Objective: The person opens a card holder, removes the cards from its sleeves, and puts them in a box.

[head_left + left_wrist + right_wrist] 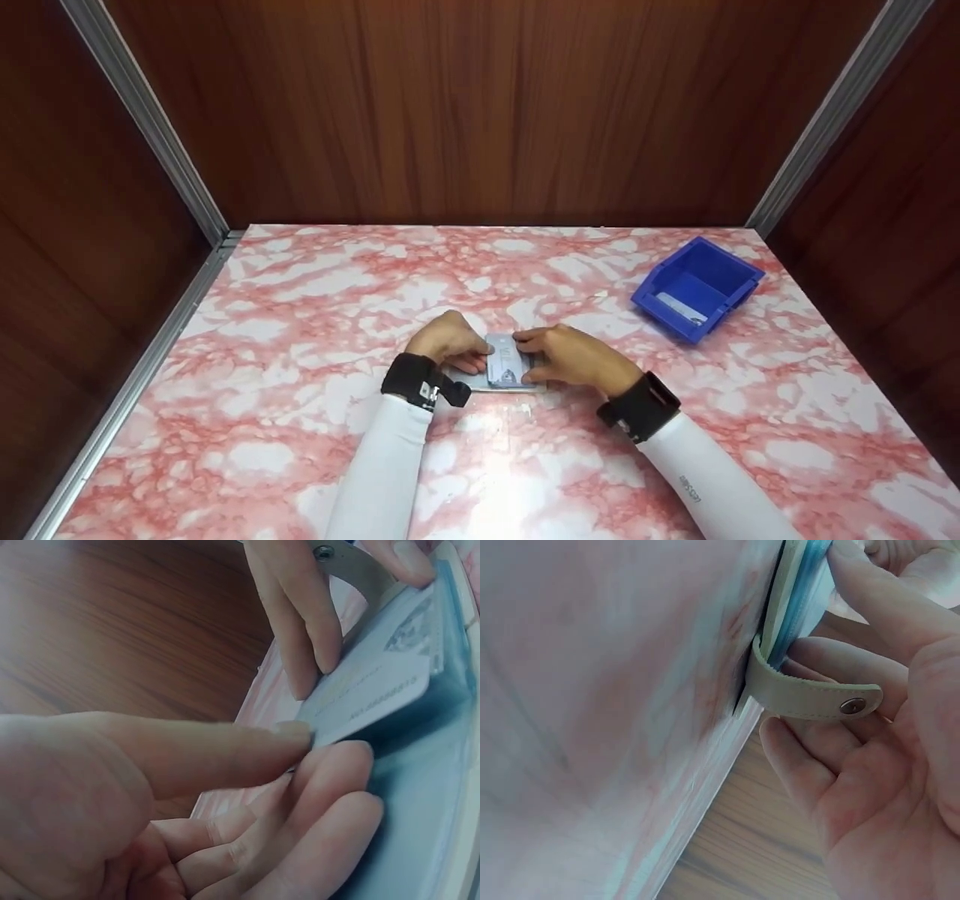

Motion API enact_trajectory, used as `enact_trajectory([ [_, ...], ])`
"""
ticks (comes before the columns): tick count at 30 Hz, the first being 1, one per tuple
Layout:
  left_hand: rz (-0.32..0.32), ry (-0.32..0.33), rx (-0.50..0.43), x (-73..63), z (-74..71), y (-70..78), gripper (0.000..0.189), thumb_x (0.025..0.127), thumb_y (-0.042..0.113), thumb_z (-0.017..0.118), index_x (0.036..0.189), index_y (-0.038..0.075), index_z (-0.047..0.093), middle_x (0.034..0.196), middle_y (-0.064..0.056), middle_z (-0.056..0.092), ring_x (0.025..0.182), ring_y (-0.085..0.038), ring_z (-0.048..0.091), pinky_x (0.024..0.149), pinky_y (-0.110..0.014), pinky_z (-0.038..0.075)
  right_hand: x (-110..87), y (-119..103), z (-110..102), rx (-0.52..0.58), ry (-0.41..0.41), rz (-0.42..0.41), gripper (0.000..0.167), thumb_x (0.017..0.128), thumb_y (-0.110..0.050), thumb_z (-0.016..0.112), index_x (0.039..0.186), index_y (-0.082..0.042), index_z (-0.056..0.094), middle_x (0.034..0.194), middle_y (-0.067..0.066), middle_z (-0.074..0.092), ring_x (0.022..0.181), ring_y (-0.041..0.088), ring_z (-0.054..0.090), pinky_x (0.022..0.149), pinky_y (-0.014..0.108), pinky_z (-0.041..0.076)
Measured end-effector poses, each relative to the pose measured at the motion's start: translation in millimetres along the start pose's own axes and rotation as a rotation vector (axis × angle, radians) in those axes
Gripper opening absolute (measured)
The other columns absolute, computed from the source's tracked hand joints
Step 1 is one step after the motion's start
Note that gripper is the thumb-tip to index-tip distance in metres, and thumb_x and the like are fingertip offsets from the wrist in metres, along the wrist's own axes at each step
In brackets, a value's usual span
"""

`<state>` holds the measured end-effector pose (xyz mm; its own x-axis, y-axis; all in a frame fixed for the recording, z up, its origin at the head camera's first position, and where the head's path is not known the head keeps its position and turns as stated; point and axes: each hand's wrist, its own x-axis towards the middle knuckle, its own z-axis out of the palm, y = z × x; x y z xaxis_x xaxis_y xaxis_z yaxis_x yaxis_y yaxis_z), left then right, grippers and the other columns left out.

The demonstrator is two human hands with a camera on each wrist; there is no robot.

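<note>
A pale card (360, 694) with printed digits and a dark picture lies over the clear bluish sleeves of an open card holder (427, 780). My left hand (452, 341) pinches the card's edge between thumb and forefinger; the other fingers curl beneath. On the opposite side, my right hand (577, 360) holds the sleeves' edge, its thumb at one corner and fingertips touching the card's far side. The holder's beige strap (802, 694) with a metal snap sticks out by the right palm. Whether the card is partly inside a sleeve cannot be seen.
A blue plastic bin (716, 274) stands at the right of the red-and-white marbled table (300, 450), with a pale card (681, 308) inside. Brown wood-grain panels (480, 112) enclose the back and both sides.
</note>
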<state>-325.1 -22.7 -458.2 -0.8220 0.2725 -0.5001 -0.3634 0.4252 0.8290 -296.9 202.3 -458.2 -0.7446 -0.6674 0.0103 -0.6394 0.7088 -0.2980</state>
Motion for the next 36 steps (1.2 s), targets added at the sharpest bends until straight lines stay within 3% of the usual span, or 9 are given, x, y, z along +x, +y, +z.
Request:
enact_trajectory([
  [10,0.002,0.0,0.018,1.4,0.5,-1.7,0.015,0.076,0.009,0.073,0.084,-0.002,0.067,0.069,-0.012,0.07,0.058,-0.016,0.068,0.062,-0.028,0.059,-1.3,0,2,0.007,-0.001,-0.003,0.054,0.077,-0.041,0.072,0.122,-0.013,0.061,0.136,0.003,0.052,0.12,0.018,0.053,0.101,0.035,0.046],
  [21,-0.024,0.025,0.035,-0.3,-9.8,-1.9,0.014,0.076,0.007,0.072,0.084,-0.002,0.067,0.07,-0.013,0.07,0.058,-0.017,0.068,0.062,-0.028,0.059,-0.8,0,1,0.007,0.006,-0.013,0.05,0.077,-0.04,0.072,0.119,-0.013,0.064,0.135,0.005,0.053,0.119,0.019,0.054,0.099,0.034,0.047],
  [27,-0.027,0.019,0.043,-0.3,-6.7,0.0,0.017,0.075,0.011,0.074,0.082,-0.003,0.068,0.07,-0.012,0.07,0.06,-0.018,0.069,0.063,-0.029,0.059,-1.5,-3,-1,-0.031,-0.007,-0.003,0.057,0.076,-0.042,0.072,0.123,-0.011,0.06,0.137,0.005,0.051,0.121,0.022,0.053,0.101,0.037,0.046],
  [36,-0.029,0.017,0.02,0.2,-0.3,0.8,0.018,0.075,0.011,0.074,0.081,-0.004,0.067,0.07,-0.013,0.07,0.058,-0.018,0.068,0.063,-0.03,0.059,1.0,-3,1,-0.016,0.059,-0.068,0.061,0.078,-0.041,0.071,0.127,-0.009,0.056,0.134,0.006,0.054,0.122,0.019,0.052,0.102,0.034,0.044],
])
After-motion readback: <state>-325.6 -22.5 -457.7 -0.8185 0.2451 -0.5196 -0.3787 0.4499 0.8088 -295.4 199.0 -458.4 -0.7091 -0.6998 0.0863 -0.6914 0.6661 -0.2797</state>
